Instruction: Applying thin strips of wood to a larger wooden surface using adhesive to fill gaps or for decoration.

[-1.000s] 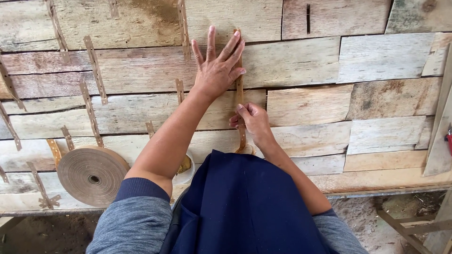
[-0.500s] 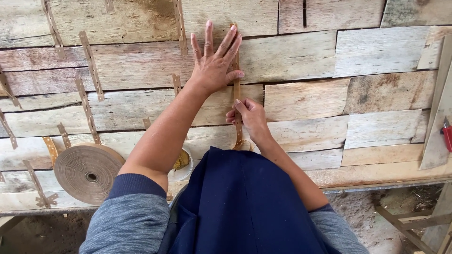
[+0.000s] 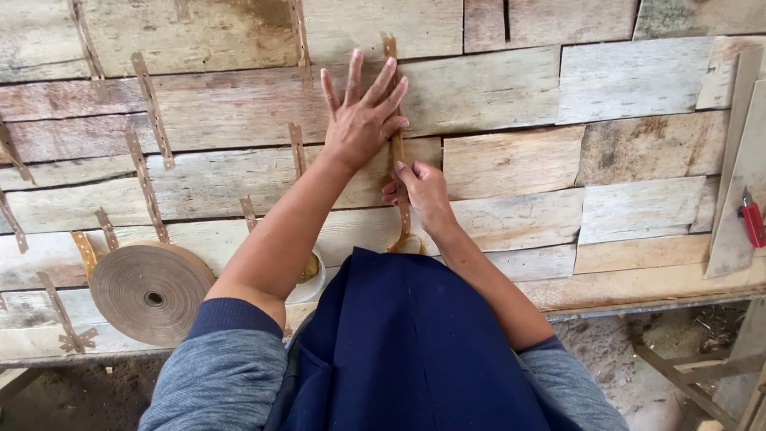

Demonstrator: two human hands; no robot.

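On the bench of pale wooden veneer sheets (image 3: 638, 80), a brown paper tape roll (image 3: 150, 291) lies at the left, a red-handled cutter (image 3: 752, 219) far right, the long brown tape strip (image 3: 396, 144) between them, under both hands.

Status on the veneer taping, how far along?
Done: many tape strips already bridge seams on the veneer sheets at left. In hand: left hand presses flat beside a fresh strip while right hand holds it down. Left: seams at right show no tape; roll looks mostly full.

Brown paper tape strip (image 3: 396, 144) upright, flat across pale veneer sheets (image 3: 511, 160)
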